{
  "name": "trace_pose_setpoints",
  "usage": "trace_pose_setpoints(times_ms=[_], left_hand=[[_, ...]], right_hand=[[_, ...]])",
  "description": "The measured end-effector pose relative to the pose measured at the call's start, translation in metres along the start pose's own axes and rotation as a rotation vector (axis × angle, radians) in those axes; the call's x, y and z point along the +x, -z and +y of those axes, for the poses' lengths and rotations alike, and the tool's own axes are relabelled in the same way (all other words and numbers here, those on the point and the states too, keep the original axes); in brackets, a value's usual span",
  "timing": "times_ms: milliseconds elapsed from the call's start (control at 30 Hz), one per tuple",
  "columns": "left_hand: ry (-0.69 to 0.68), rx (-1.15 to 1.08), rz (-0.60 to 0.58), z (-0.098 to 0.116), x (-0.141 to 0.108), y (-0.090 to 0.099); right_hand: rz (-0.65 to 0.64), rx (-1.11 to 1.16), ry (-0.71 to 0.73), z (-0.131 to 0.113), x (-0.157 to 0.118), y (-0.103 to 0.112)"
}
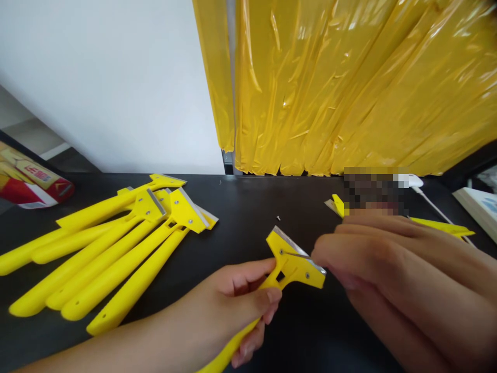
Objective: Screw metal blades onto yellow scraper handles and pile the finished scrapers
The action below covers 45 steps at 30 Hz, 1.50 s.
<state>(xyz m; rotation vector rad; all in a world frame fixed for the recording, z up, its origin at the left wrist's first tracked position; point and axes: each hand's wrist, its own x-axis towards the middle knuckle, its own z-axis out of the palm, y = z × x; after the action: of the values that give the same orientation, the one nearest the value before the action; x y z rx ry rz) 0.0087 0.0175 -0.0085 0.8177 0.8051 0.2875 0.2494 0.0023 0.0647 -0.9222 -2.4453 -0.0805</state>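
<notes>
Left hand (240, 303): closed around yellow plastic scraper (297, 267) | right hand (388, 269): fingers curled against steel blade (291, 247), grip unclear | place: held above black desk (306, 207), beside loose pile of yellow scrapers (116, 243)

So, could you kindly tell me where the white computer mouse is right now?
In the head view, the white computer mouse sits at the far edge of the black tabletop, right of centre, beyond the person's right hand, with its white cable trailing rightward.
</notes>
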Motion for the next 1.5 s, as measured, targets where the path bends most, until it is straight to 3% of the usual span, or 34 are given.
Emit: trace_pose_setpoints(times_ms=[100,233,433,633,833,933,1100,1500], left_hand=[[0.000,-0.045,-0.016,0.0013,0.0006,0.0023],[0.024,-0.051,-0.059,0.0030,0.0000,0.0045],[0.028,-0.070,-0.080,0.0035,-0.0002,0.0048],[0.032,-0.097,-0.074,0.0037,0.0008,0.0054],[0.024,-0.100,-0.074,0.0042,0.0007,0.0059],[0.020,-0.099,-0.074,0.0038,0.0011,0.0058],[0.018,-0.079,-0.087,0.0033,0.0011,0.0054],[0.037,-0.071,-0.077,0.0050,0.0024,0.0056]], right_hand=[[-0.076,0.001,0.053,0.0018,0.0012,0.0036],[-0.007,-0.136,-0.048,0.0015,-0.0002,0.0041],[-0.017,-0.139,-0.201,-0.0022,-0.0037,0.0045],[-0.060,-0.066,-0.153,-0.0031,-0.0008,0.0045],[-0.069,-0.104,-0.191,-0.0038,-0.0003,0.0014],[-0.020,-0.104,-0.162,-0.0022,0.0002,0.0003],[-0.060,-0.038,-0.096,-0.0019,0.0011,0.0028],[0.009,-0.082,-0.254,-0.0052,-0.0011,-0.0041]])
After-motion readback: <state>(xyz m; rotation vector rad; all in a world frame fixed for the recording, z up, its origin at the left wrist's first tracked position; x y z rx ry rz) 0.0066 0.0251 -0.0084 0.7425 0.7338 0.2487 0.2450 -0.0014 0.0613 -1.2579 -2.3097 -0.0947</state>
